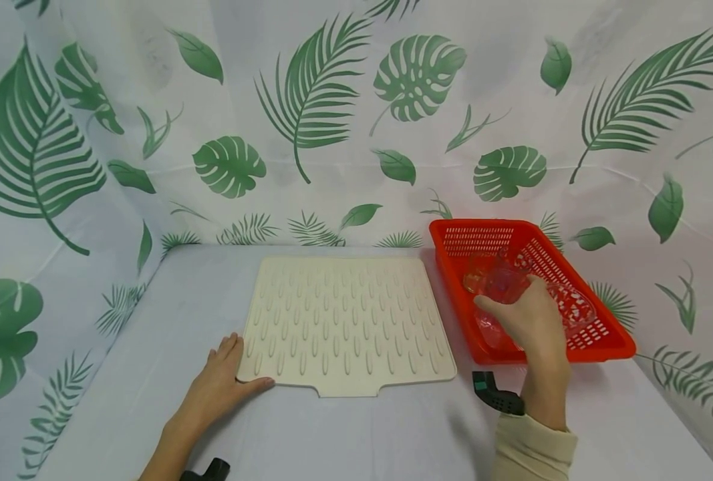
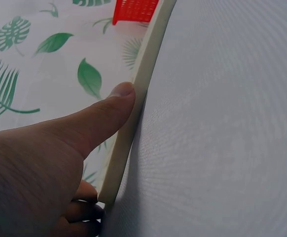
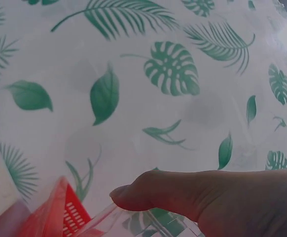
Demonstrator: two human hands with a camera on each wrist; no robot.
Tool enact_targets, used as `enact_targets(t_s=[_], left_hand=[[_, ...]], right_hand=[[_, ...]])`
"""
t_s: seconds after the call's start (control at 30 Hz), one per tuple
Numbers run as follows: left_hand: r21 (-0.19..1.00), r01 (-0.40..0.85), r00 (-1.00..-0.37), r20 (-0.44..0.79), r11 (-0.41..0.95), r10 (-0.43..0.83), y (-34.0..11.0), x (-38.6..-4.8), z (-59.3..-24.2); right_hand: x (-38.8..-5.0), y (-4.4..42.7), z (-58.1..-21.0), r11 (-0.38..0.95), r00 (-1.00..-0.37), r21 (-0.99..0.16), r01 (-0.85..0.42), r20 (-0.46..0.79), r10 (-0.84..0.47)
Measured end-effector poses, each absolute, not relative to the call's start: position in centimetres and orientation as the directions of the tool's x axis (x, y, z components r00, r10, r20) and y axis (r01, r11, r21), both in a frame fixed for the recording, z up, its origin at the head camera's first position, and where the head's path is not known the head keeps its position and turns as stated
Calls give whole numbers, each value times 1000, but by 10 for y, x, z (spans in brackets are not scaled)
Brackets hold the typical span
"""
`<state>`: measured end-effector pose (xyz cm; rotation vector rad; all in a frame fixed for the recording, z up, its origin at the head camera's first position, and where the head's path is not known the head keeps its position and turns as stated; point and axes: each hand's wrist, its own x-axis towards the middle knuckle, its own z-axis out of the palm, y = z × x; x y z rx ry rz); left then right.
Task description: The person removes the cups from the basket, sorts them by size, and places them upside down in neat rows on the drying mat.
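Clear vessel [image 1: 505, 284]: probably stiff, slick, breakable.
Your right hand [image 1: 530, 315] grips it, best round the wall; your left hand [image 1: 220, 381], fingers extended, touches the cream mat [image 1: 347, 334].

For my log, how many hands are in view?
2: the left hand touching the cream board at a near corner, the right hand gripping a clear vessel at the red basket.

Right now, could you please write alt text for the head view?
A person's right hand grips a clear vessel at a red basket; the left hand touches the near left corner of a cream ridged board.
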<state>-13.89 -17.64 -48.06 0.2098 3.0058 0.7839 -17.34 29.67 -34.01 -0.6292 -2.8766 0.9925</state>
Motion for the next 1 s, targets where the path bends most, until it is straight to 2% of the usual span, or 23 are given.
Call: enact_targets(t_s=[0.3,0.73,1.0], left_hand=[[485,121,-991,10,866,133,-177,-138,-480],[475,103,-992,-19,874,127,-177,-139,-481],[482,100,-992,-24,870,128,-178,-139,-482]], right_hand=[[-170,290,-332,649,-898,-695,309,10,439],[-164,275,-324,569,-818,-789,230,160,553],[-162,265,-320,557,-781,-814,165,237,578]])
